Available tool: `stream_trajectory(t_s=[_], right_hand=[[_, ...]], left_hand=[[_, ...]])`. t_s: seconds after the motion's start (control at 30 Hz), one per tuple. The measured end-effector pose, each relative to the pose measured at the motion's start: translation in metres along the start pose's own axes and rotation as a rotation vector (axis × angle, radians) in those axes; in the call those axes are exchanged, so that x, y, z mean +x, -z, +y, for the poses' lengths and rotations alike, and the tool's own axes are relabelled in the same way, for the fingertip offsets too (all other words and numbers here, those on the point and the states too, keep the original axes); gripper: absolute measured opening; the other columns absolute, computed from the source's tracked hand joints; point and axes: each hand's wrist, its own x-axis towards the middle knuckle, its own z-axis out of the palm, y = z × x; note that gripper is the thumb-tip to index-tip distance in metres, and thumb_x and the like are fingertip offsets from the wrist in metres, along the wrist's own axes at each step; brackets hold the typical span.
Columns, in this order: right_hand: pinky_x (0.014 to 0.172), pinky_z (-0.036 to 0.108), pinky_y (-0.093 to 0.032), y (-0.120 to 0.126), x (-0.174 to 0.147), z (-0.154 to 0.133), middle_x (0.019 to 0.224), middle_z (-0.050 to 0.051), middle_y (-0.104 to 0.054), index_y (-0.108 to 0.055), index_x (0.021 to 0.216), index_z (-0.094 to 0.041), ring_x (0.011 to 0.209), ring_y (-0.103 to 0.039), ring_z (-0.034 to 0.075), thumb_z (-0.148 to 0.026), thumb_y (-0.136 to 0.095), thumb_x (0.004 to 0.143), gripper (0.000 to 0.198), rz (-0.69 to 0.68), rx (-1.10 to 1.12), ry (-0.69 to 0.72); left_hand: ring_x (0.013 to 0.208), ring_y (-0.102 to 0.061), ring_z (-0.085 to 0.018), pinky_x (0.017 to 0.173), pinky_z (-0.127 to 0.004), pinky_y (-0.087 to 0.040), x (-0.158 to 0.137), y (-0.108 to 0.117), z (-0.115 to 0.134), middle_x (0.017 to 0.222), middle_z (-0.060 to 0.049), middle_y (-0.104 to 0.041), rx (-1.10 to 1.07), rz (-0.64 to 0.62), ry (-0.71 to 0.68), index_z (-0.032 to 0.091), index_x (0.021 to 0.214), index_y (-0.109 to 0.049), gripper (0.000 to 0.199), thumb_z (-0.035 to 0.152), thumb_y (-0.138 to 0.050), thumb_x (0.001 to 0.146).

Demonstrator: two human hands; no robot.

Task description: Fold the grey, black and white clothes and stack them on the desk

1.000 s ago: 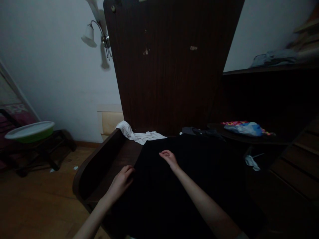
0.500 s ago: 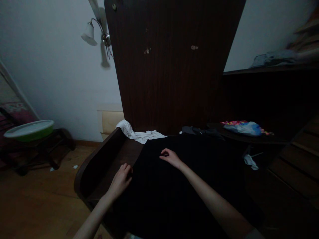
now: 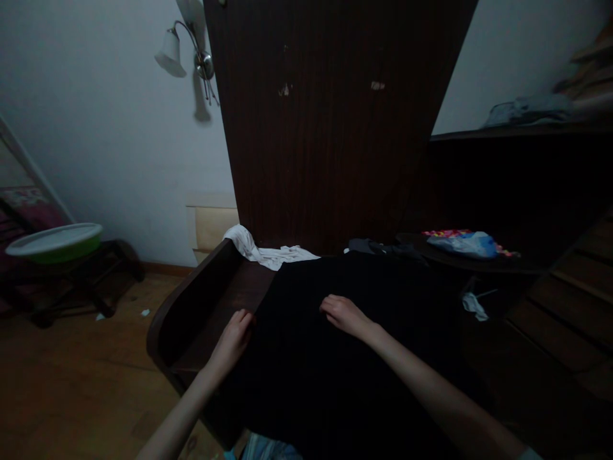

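A large black cloth (image 3: 306, 358), probably a garment though its outline is lost in the dark, lies spread over a dark wooden desk (image 3: 239, 291). My left hand (image 3: 235, 335) is at the cloth's left edge, its fingers closed on the fabric there. On the upper middle of the cloth is my right hand (image 3: 345, 315), knuckles up and fingers bent down together, pinching the black fabric. The fingertips of both hands are mostly hidden.
Behind the black cloth lie a white cloth (image 3: 268, 257) and a dark grey cloth (image 3: 383, 248). A blue-white plastic bag (image 3: 467, 245) rests on a shelf at right. At left a green basin (image 3: 62, 246) stands on a low stool. Striped fabric (image 3: 271, 447) shows at the bottom.
My right hand has moved slightly right and down, turning from an open curve to bent, closed fingers. My left hand stays at the cloth's left edge. The view has tipped slightly downward.
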Motion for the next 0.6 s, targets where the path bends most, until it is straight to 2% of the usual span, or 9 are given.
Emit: stream_trajectory(t_s=[0.13,0.23,0.3,0.37,0.47,0.6], right_hand=[[0.074,0.029,-0.041,0.004,-0.003,0.003,0.085,0.006,-0.058,-0.058,0.084,-0.018,0.082,-0.052,0.017,-0.005,-0.041,0.072,0.025,0.001,-0.051,-0.114],[0.077,0.030,-0.039,0.004,-0.002,-0.010,0.091,0.006,-0.058,-0.058,0.084,-0.018,0.085,-0.051,0.018,-0.003,-0.042,0.068,0.027,0.034,-0.052,-0.153],[0.080,0.030,-0.039,0.001,0.001,-0.027,0.097,0.006,-0.056,-0.057,0.091,-0.018,0.089,-0.050,0.018,-0.006,-0.045,0.070,0.026,0.080,0.005,-0.077],[0.082,0.030,-0.038,-0.004,0.004,-0.044,0.102,0.006,-0.055,-0.055,0.097,-0.019,0.093,-0.050,0.017,-0.013,-0.048,0.074,0.025,0.086,0.072,0.056],[0.078,0.028,-0.040,-0.014,0.010,-0.061,0.097,0.005,-0.057,-0.056,0.093,-0.019,0.090,-0.050,0.016,-0.017,-0.047,0.078,0.017,0.044,0.070,0.213],[0.068,0.027,-0.040,-0.022,0.014,-0.064,0.081,0.006,-0.057,-0.055,0.080,-0.016,0.076,-0.050,0.015,-0.013,-0.043,0.078,0.013,0.061,-0.004,0.241]], left_hand=[[0.081,-0.047,-0.020,0.071,-0.032,-0.041,0.000,-0.002,0.000,0.084,-0.005,-0.049,0.058,-0.021,-0.016,0.020,0.073,-0.045,0.018,0.005,-0.035,0.070],[0.081,-0.046,-0.020,0.071,-0.032,-0.040,0.000,-0.005,-0.002,0.084,-0.005,-0.049,0.111,-0.028,-0.023,0.020,0.074,-0.045,0.020,0.004,-0.035,0.068],[0.083,-0.046,-0.020,0.073,-0.033,-0.041,0.000,-0.007,-0.005,0.086,-0.005,-0.049,0.138,0.002,-0.004,0.020,0.077,-0.045,0.020,0.005,-0.037,0.068],[0.086,-0.047,-0.021,0.075,-0.033,-0.041,-0.001,-0.010,-0.008,0.089,-0.005,-0.049,0.141,0.041,0.011,0.019,0.083,-0.045,0.021,0.006,-0.039,0.068],[0.087,-0.048,-0.021,0.075,-0.033,-0.042,-0.002,-0.013,-0.012,0.091,-0.006,-0.049,0.124,0.061,0.016,0.019,0.086,-0.044,0.021,0.008,-0.042,0.068],[0.085,-0.050,-0.020,0.073,-0.032,-0.044,-0.003,-0.013,-0.011,0.090,-0.006,-0.050,0.114,0.046,0.004,0.019,0.083,-0.044,0.019,0.007,-0.040,0.068]])
